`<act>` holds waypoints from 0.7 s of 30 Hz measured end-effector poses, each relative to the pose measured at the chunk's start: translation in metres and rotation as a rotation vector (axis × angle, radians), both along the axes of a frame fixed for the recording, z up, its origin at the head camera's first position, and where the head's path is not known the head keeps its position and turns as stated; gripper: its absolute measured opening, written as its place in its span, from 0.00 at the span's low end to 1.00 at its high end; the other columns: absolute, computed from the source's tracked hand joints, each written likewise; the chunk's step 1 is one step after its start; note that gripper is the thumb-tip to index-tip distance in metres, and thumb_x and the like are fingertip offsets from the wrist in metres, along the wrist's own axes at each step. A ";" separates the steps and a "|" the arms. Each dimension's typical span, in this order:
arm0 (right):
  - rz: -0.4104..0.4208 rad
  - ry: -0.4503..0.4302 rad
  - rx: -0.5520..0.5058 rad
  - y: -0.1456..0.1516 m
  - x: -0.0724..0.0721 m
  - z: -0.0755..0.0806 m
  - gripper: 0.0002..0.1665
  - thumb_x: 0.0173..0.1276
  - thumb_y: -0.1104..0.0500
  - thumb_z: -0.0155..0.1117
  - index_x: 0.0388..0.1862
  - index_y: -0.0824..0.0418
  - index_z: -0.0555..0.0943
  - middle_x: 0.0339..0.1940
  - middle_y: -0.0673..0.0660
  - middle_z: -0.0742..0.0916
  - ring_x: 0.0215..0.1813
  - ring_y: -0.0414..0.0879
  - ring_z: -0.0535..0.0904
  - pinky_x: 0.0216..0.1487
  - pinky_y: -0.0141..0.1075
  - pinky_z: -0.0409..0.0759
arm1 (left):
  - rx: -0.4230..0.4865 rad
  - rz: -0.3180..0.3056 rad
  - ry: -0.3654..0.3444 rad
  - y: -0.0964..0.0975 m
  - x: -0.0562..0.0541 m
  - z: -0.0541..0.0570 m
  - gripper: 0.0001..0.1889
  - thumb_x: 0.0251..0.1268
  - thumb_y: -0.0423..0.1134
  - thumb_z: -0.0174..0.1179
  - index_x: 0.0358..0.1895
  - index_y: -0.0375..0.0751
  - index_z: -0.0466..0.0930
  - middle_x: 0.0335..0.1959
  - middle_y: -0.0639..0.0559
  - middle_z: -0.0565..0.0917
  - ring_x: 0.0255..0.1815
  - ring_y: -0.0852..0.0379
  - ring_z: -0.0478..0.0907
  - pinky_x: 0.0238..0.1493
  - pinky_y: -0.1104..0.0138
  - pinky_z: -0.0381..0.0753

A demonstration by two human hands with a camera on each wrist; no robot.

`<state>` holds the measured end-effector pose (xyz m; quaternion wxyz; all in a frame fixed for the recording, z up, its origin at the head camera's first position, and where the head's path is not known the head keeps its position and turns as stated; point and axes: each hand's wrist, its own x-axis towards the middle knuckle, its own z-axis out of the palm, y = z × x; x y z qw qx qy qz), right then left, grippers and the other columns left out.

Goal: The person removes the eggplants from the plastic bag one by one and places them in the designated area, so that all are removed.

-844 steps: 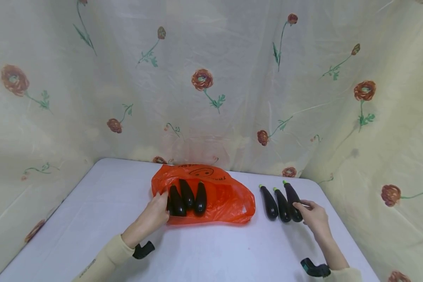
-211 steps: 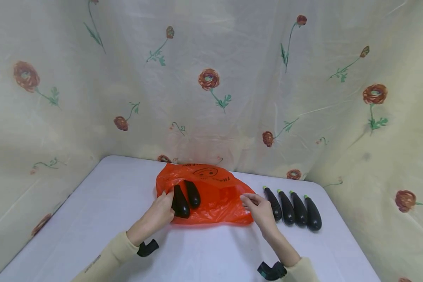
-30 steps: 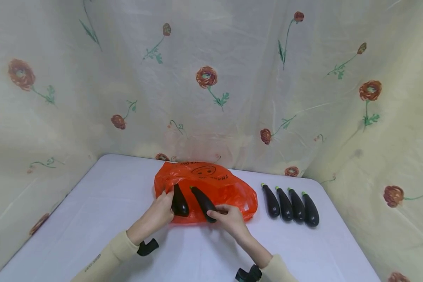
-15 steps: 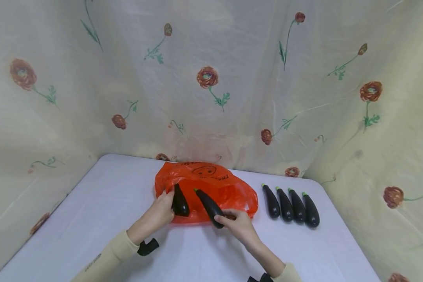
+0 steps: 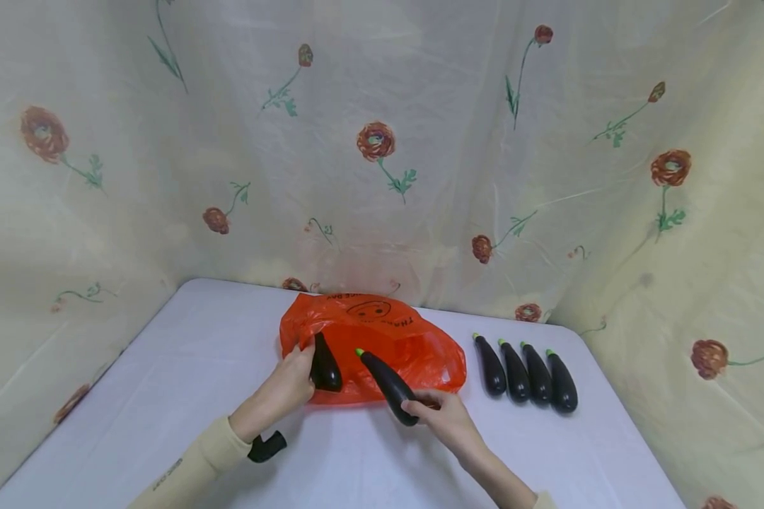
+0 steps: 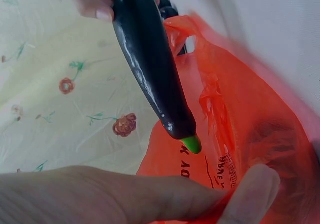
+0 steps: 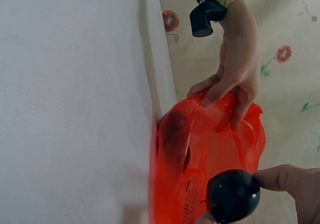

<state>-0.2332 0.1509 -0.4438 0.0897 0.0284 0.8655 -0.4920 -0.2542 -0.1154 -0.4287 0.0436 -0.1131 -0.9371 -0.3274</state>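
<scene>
My right hand (image 5: 448, 424) grips a dark eggplant (image 5: 385, 382) near its round end, its green stem tip pointing up and left in front of the red plastic bag (image 5: 420, 346). In the left wrist view this eggplant (image 6: 152, 64) hangs beside the bag opening; in the right wrist view its round end (image 7: 234, 196) sits between thumb and fingers. My left hand (image 5: 286, 385) pinches the bag's left rim and holds the mouth up. Another eggplant (image 5: 327, 369) lies in the bag close by the left hand, partly hidden by it.
Several eggplants (image 5: 537, 375) lie side by side in a row on the right of the white table (image 5: 216, 339), stems pointing away. A flower-printed curtain (image 5: 420, 177) surrounds the table's back and sides.
Over the last second the right hand has drawn its eggplant out of the bag, toward me and right. The left hand stays. Earlier frames show more eggplants in the bag and fewer in the row.
</scene>
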 end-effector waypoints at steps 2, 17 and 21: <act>0.000 -0.025 0.007 0.002 0.001 0.001 0.28 0.59 0.47 0.68 0.54 0.62 0.82 0.43 0.55 0.87 0.40 0.45 0.78 0.47 0.42 0.80 | 0.003 -0.001 -0.006 0.000 0.000 0.001 0.33 0.49 0.15 0.58 0.65 0.21 0.63 0.59 0.27 0.73 0.58 0.38 0.77 0.53 0.48 0.78; -0.031 -0.055 -0.017 0.018 0.019 0.009 0.26 0.61 0.50 0.66 0.53 0.64 0.82 0.41 0.56 0.87 0.39 0.45 0.79 0.49 0.46 0.78 | -0.004 -0.013 0.032 0.001 0.001 0.003 0.31 0.49 0.15 0.58 0.62 0.20 0.66 0.56 0.27 0.75 0.55 0.37 0.78 0.53 0.48 0.79; -0.060 -0.055 -0.078 0.026 0.024 0.011 0.25 0.62 0.50 0.66 0.53 0.65 0.82 0.41 0.56 0.87 0.40 0.45 0.79 0.50 0.45 0.80 | -0.008 -0.013 0.044 0.000 0.001 0.001 0.29 0.48 0.15 0.57 0.60 0.20 0.68 0.54 0.27 0.76 0.53 0.38 0.78 0.53 0.48 0.80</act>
